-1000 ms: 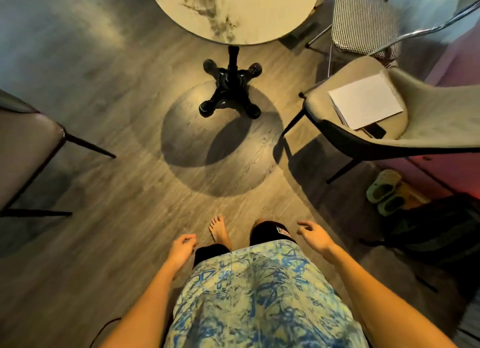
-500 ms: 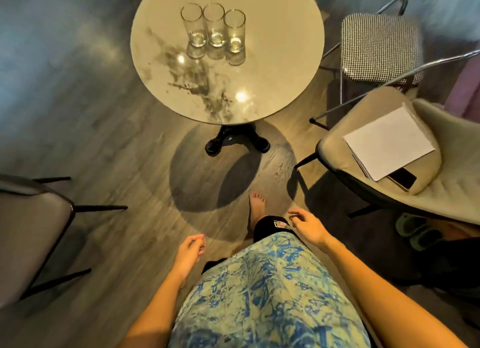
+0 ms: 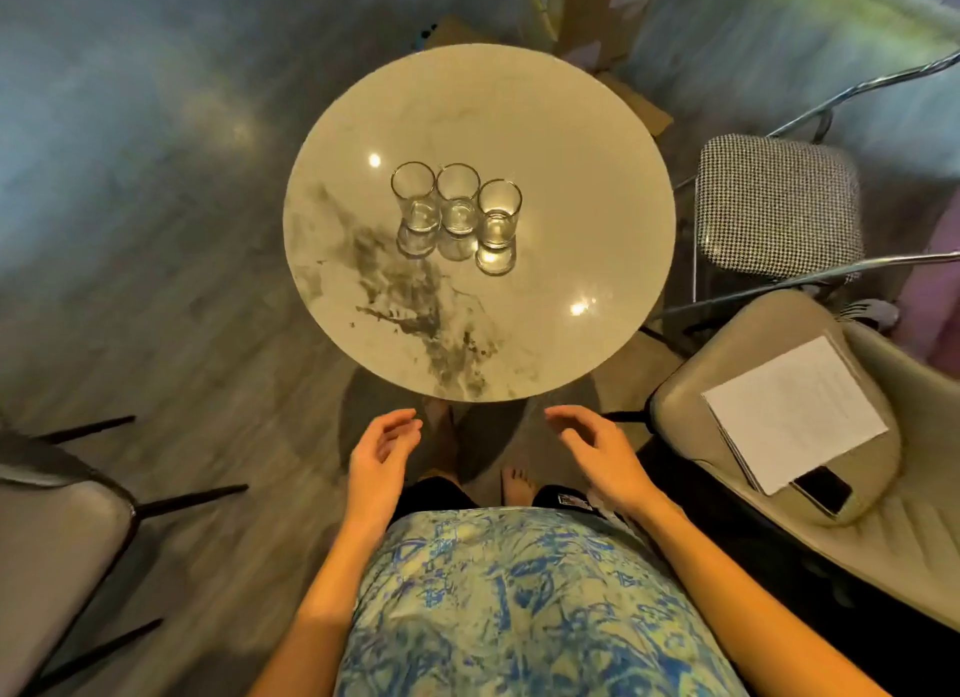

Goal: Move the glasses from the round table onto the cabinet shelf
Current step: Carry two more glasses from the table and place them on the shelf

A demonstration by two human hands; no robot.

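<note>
Three glasses (image 3: 457,202) stand upright in a tight row near the middle of the round counter (image 3: 571,176), well in from its rim on every side. The left hand (image 3: 382,462) and right hand (image 3: 597,452) hover apart just short of the near edge, fingers loosely curled, holding nothing. A checked chair (image 3: 774,202) and a padded chair (image 3: 691,410) press close on the right; a grey chair (image 3: 47,551) sits further off left.
</note>
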